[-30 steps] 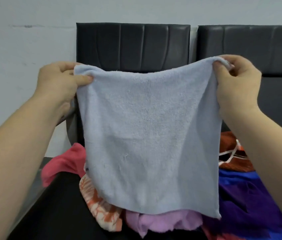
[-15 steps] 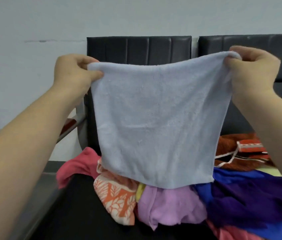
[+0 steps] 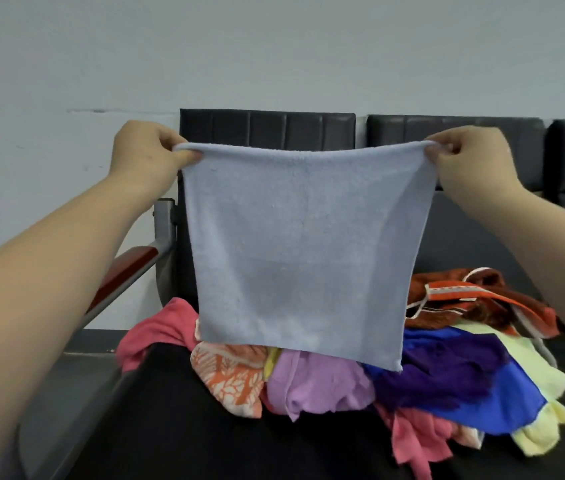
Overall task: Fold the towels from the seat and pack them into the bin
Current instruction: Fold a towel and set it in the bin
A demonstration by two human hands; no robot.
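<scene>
Armrest: a red-brown padded armrest (image 3: 132,259) on a grey metal frame runs along the far left, beside the black padded seat (image 3: 205,431).
Left grip: the left grip (image 3: 147,155) pinches the top left corner of the light blue terry towel (image 3: 302,244), thumb on the near face and the other fingers curled over the edge.
Towel: it is held up in the air in front of the black ribbed backrest (image 3: 267,129), spread flat towards the camera and hanging straight down from both grips.
Axis: the top edge runs left to right between the grips, nearly level with a slight sag. The towel looks close to square, so neither axis is plainly the longer. Its lower right corner hangs lower than the lower left.
Pile: a heap of loose coloured towels (image 3: 315,382) lies on the seat below and to the right: pink, orange leaf-print, lilac, purple, blue, pale yellow and rust-brown.
Right grip: the right grip (image 3: 471,159) pinches the top right corner in the same way.
Coming move: both grips sit at like height and reach, neither nearer. The fold probably turns on carrying one corner along the top edge to meet the other.
Hidden: the bin is not in view. The towel covers part of the pile, and whether its lower edge touches the pile cannot be told.
</scene>
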